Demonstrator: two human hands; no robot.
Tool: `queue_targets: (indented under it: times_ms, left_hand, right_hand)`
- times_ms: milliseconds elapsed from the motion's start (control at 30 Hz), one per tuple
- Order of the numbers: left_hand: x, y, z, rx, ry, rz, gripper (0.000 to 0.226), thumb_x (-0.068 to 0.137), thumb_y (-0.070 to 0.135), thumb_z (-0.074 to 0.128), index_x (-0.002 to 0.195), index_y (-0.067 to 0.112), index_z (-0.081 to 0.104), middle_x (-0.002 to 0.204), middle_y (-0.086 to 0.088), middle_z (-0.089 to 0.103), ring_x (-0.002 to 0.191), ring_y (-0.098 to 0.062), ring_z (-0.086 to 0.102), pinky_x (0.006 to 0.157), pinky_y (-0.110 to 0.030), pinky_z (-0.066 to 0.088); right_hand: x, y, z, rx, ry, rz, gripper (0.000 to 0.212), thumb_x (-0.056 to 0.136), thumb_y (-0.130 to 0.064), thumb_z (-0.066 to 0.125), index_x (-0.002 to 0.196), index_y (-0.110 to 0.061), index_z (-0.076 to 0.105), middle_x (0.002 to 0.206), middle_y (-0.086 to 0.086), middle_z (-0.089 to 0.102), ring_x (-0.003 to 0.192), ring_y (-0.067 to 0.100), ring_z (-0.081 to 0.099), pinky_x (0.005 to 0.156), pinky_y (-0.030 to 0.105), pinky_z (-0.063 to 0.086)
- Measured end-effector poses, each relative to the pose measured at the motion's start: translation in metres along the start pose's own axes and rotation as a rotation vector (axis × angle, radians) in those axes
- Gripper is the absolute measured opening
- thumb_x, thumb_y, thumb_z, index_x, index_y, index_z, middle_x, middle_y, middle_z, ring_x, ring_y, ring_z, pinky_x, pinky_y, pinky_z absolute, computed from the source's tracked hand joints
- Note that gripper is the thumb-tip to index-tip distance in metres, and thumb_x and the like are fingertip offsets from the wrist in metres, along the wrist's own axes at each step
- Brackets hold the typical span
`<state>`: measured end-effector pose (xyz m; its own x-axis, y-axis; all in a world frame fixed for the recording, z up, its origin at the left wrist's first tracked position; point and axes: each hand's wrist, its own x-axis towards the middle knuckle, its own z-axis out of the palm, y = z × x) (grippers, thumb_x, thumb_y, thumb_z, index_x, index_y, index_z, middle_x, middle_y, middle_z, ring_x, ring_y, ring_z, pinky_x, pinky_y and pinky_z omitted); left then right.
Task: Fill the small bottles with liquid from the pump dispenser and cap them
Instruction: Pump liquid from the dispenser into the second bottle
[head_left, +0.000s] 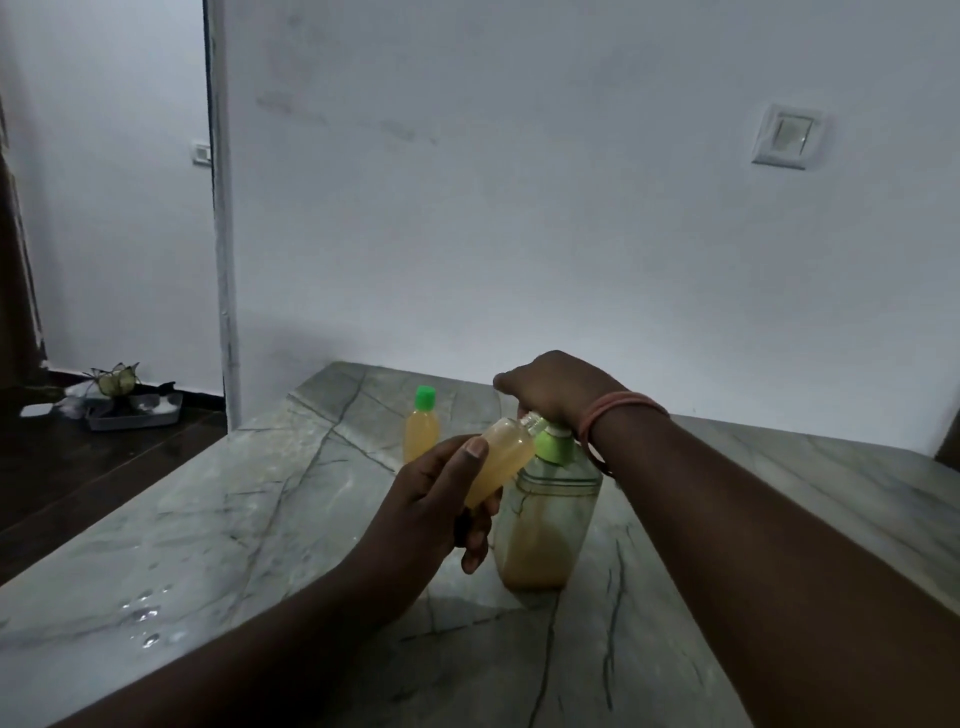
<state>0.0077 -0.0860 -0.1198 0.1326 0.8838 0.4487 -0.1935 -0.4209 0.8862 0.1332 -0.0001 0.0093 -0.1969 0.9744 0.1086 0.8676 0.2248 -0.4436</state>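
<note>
A clear pump dispenser (545, 519) with a green collar stands mid-table, about half full of amber liquid. My right hand (558, 389) rests on top of its pump head, fingers curled over it; the nozzle is hidden under the hand. My left hand (441, 499) holds a small uncapped bottle (506, 457) tilted, its open neck up against the pump, nearly full of yellow liquid. A second small bottle (422, 428) with a green cap stands upright on the table behind, filled with yellow liquid.
The marble table (260, 519) has wet droplets (143, 618) near its left front. Its left edge drops to a dark floor, where a grey tray (132, 410) with clutter sits by the wall. A white wall runs close behind the table.
</note>
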Motion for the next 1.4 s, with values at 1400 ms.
queue_targets:
  times_ms: [1400]
  left_hand:
    - [-0.001,0.002,0.001,-0.020,0.012,-0.005,0.037,0.099,0.038,0.047,0.122,0.013,0.061,0.078,-0.011,0.060,0.051,-0.018,0.050,0.044,-0.029,0.044]
  right_hand:
    - [0.001,0.006,0.001,0.057,0.036,0.022,0.038,0.090,-0.040,0.052,0.074,-0.010,0.068,0.081,0.007,0.071,0.054,0.019,0.052,0.059,0.028,0.041]
